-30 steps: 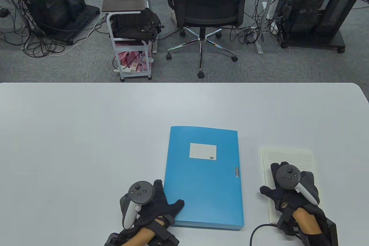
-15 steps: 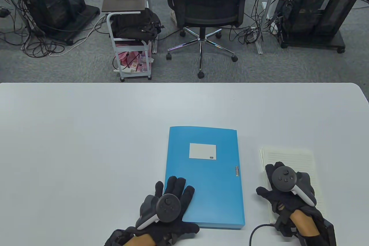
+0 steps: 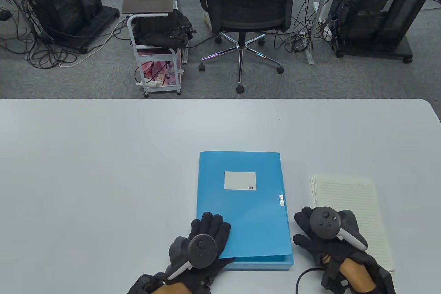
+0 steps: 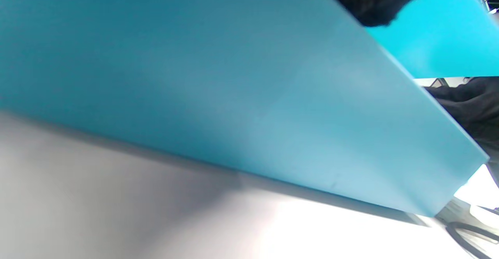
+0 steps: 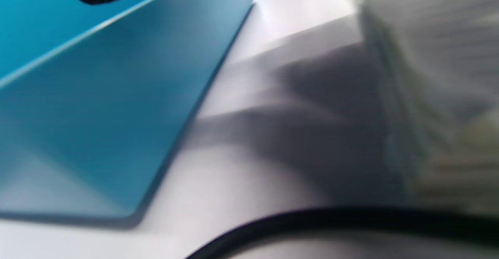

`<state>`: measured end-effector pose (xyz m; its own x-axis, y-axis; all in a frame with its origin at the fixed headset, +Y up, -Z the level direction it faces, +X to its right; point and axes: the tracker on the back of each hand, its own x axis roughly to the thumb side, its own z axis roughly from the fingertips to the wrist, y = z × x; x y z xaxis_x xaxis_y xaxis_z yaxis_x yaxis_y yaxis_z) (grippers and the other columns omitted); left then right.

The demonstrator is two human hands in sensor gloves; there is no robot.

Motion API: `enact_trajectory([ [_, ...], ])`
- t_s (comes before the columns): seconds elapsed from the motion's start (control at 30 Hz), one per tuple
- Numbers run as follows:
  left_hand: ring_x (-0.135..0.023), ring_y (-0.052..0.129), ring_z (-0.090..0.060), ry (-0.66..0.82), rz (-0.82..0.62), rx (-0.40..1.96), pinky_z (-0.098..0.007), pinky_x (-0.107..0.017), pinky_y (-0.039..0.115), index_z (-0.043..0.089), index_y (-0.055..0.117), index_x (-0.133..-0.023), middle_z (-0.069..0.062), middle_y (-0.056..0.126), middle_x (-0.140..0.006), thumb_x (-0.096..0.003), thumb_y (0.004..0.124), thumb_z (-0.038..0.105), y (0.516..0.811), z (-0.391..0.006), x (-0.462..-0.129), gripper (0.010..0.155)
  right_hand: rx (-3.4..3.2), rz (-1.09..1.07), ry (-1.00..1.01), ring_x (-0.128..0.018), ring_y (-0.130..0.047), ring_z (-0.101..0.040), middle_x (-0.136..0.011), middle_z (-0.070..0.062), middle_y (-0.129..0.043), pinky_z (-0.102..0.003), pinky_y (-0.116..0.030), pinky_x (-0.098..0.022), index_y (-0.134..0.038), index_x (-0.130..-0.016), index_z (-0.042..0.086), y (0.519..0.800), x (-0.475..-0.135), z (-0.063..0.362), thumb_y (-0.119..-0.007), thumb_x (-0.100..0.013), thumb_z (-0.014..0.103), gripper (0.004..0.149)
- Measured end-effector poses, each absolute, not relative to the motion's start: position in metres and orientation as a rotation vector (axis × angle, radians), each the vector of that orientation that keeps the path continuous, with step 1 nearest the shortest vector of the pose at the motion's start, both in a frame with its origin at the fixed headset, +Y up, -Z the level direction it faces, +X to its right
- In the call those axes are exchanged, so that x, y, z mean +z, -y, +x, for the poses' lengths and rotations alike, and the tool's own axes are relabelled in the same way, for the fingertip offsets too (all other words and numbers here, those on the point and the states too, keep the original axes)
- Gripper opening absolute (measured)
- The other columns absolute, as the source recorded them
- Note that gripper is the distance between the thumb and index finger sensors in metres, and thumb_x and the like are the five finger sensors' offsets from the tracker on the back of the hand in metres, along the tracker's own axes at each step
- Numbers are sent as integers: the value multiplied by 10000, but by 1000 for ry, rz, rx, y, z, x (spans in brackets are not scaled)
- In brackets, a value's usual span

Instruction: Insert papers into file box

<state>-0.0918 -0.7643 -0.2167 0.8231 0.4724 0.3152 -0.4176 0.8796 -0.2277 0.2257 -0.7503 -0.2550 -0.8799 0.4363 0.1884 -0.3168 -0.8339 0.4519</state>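
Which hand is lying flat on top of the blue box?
The left hand: its fingers lie on the blue file box's lid. The right hand is beside the box, at its edge, partly over the papers.

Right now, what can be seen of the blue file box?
The blue file box lies flat on the white table, long side running away from the person, left of the lined papers. It looks like thin plastic, with a white label on the cover and a small clasp tab near the right edge. The cover is lifted slightly at the near right side, showing the base beneath. The left hand rests on its near-left corner; the right hand is at its right edge.
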Motion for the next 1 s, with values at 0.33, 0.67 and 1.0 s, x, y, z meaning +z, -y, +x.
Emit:
enact_trajectory([
  [0.33, -1119, 313, -331, 369, -137, 482, -523, -810, 216, 233, 459, -1061, -59, 371, -1141, -363, 625, 582, 764, -91, -216, 798, 2756, 562, -572, -997, -160, -411, -1072, -75, -143, -723, -149, -628, -303, -981, 206, 747, -243, 208, -566, -428, 451, 659],
  [0.67, -1070, 485, -349, 306, 20, 944, -532, -791, 433, 250, 449, -1019, -73, 452, -1095, -424, 634, 475, 752, -131, -218, 662, 2807, 519, -524, -1023, -311, -367, -1083, -32, -336, -714, -274, -658, -408, -951, 267, 748, -248, 206, -582, -427, 433, 577],
  [1.0, -1143, 402, -330, 525, 579, 318, -637, -815, 315, 354, 255, -1061, -28, 167, -1151, -431, 853, 386, 679, -96, -163, 869, 2913, 530, -338, -1019, -484, -347, -1075, 1, -482, -719, -304, -679, -551, -909, 287, 741, -249, 200, -637, -421, 409, 510],
])
